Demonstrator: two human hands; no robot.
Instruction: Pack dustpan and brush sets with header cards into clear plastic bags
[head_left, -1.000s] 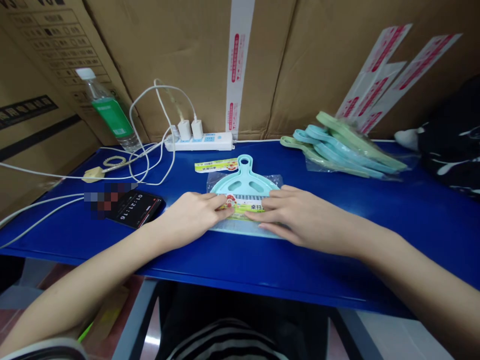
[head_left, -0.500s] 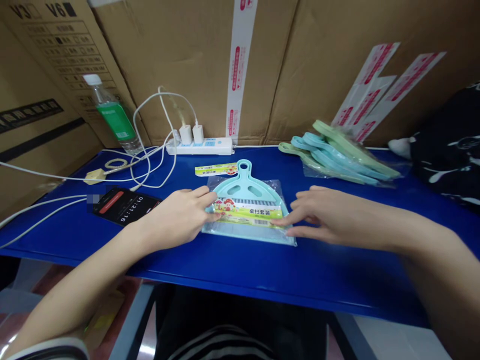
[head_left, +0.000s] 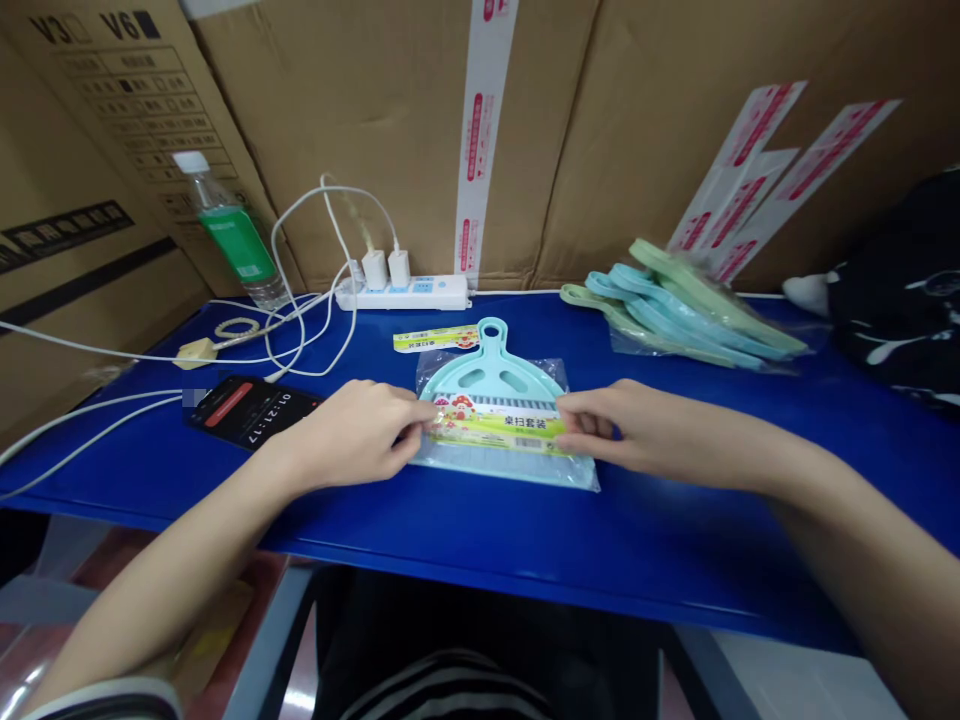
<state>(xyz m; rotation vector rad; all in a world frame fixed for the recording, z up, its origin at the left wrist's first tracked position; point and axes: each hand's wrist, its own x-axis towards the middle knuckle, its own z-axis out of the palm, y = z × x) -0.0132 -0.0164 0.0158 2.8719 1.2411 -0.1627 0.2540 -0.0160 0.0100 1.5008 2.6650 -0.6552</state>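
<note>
A light blue dustpan (head_left: 491,372) with a grey-bristled brush lies in a clear plastic bag (head_left: 510,473) on the blue table. Across its middle is a yellow-green paper label (head_left: 495,425) with red mushrooms and printed characters. My left hand (head_left: 367,428) is closed, thumb and fingers pinching at the label's left end. On the other side my right hand (head_left: 619,425) has its fingers curled and pinches the label's right end. Whether they also grip the bag film I cannot tell. A second label strip (head_left: 435,340) lies beside the dustpan's handle.
Several bagged green and light blue dustpans (head_left: 682,310) are piled at the back right. A phone (head_left: 251,408), a power strip (head_left: 405,292) with white cables and a bottle (head_left: 236,240) occupy the left. Cardboard (head_left: 375,110) walls the back; a dark patterned bag (head_left: 900,290) sits far right.
Both hands have closed from spread fingers to pinches at the two ends of the label. The dustpan package has barely moved.
</note>
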